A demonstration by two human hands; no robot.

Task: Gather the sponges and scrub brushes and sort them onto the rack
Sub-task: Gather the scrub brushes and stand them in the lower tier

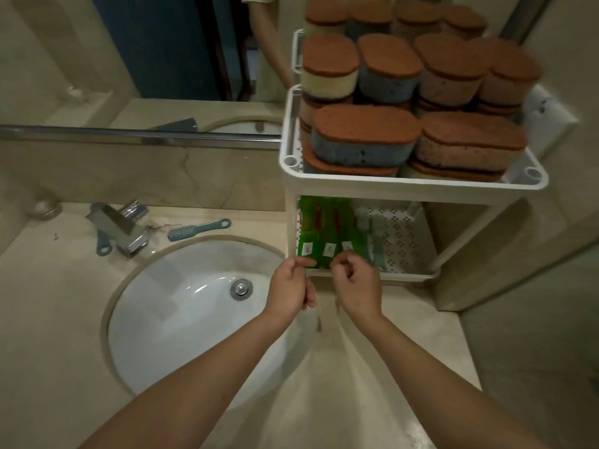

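Left hand [290, 288] and right hand [356, 283] are at the front lip of the rack's [405, 184] lower shelf, fingers [345, 257] curled against the green brush packs [324, 234]. Can't tell if they're actually pinching. Blue scrub brush [199, 229] lies on the worktop [48, 303] behind the sink [181, 303], off left, handle pointing rackward, so left hand's nearer.

A household bathroom, seen from above: a white oval washbasin [181, 306] with a chrome drain plug [241, 288] sits sunk into a beige stone-look counter [48, 303] at mid-frame. A chrome tap [123, 228] stands at the basin's 10 o'clock, with a blue scrub brush [197, 229] lying near it at 12 o'clock. A wall mirror [162, 43] fills the frame's 11 o'clock, above a chrome rail [129, 132]. At 2 o'clock a white two-tier plastic rack [415, 182] stands on the counter, its top tier stacked with brown-topped sponges [363, 137].
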